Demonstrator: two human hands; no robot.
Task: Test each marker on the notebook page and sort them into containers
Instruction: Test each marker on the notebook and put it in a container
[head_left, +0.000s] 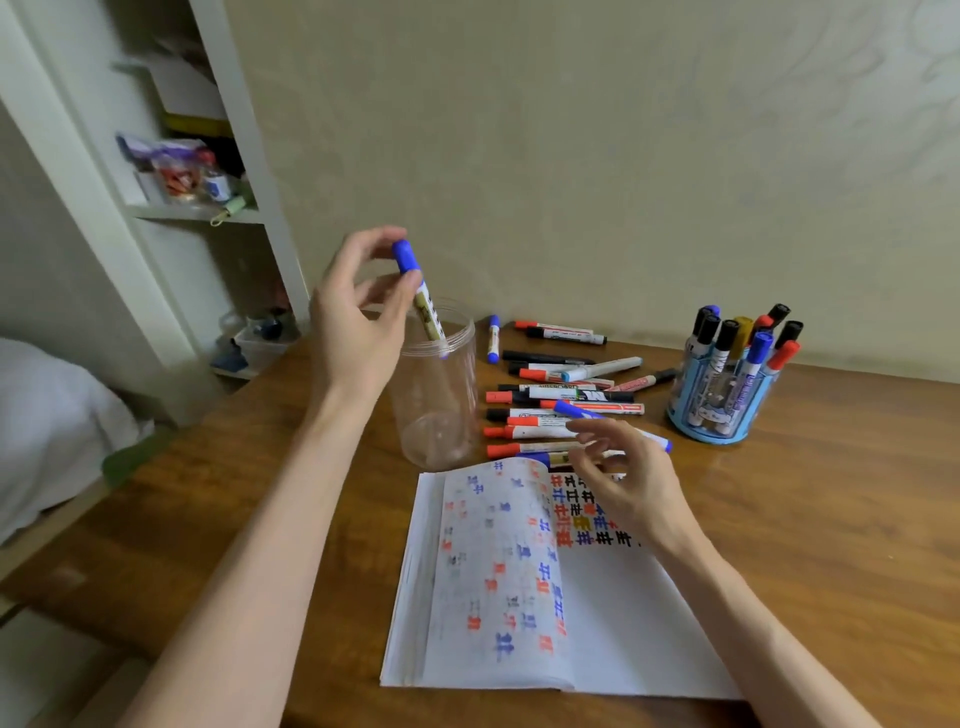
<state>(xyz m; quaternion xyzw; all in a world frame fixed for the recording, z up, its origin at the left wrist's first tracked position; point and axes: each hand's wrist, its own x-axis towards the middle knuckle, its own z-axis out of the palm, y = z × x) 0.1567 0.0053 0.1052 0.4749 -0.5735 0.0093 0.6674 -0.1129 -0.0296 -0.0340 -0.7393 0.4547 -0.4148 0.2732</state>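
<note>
My left hand (358, 322) pinches a blue-capped marker (418, 291) near its cap, its lower end inside the mouth of a clear plastic jar (441, 410) that looks otherwise empty. My right hand (631, 480) hovers over the top of the open notebook (613, 623), fingers loosely curled among loose markers; a blue-capped marker (576, 410) lies by its fingertips, and I cannot tell whether it is held. The notebook page carries red, blue and black test marks. Several loose markers (561, 387) lie in a pile behind the notebook. A blue pen holder (719, 410) at the right holds several upright markers.
The wooden table (831, 519) meets a beige wall at the back. A white shelf unit (208, 208) with clutter stands at the left, past the table's left edge. A bed with white bedding (47, 415) lies lower left.
</note>
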